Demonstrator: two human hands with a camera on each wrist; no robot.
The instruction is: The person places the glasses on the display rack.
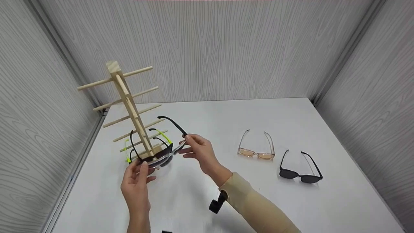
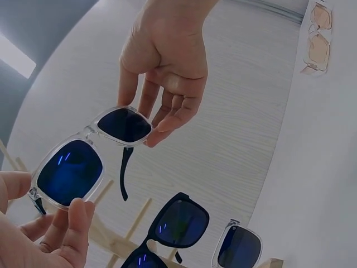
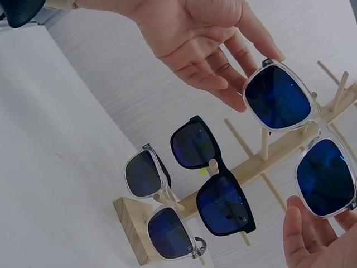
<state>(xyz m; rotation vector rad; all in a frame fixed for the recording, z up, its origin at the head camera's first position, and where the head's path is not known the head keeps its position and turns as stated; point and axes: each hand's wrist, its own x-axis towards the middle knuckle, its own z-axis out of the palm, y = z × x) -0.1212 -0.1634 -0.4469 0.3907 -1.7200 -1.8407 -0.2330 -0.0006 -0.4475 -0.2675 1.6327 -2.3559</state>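
Clear-framed sunglasses [image 2: 70,173] with dark blue lenses and black temples are held between both hands, temples unfolded toward the wooden display rack [image 1: 131,103]. My left hand [image 1: 136,181] pinches their left corner between thumb and fingers. At the right hinge, my right hand [image 1: 202,152] pinches the frame, other fingers loosely bent. On the rack's lower pegs hang black-fronted sunglasses [image 3: 226,204] with neon-yellow temples. Below those, near the base, hang another pair of clear-framed sunglasses [image 3: 142,173]. In the head view the held pair partly hides both hung pairs.
Pink-tinted clear glasses [image 1: 256,154] and black sunglasses [image 1: 300,176] lie with temples unfolded on the right of the white table [image 1: 226,119]. Bare pegs [image 1: 139,71] stick out from the rack's upper part. Grey wood-grain panels [image 1: 207,48] enclose the table at the back and sides.
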